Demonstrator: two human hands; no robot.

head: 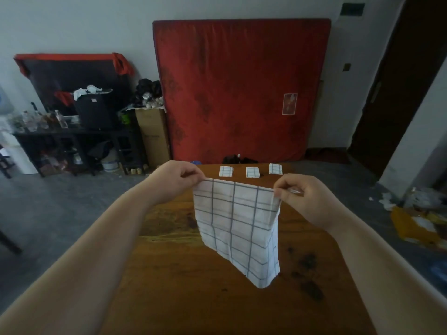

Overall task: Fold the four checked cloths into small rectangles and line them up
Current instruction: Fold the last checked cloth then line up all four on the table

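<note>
Where the wooden table (183,274) meets the bottom of the frame, its near edge is cut off; bare board lies wide below the hanging checked cloth (238,228). Cloth hangs clear of the tabletop, lower corner drooping right. Left hand (177,178) pinches the top left corner, right hand (301,198) pinches the top right, both closed on the cloth, forearms stretched forward; fingertips partly hidden by fabric. Far edge: three folded cloths in a row, left (226,171), middle (252,172), right (275,169), each apart. Behind, a red mattress (242,88) leans on the wall.
</note>
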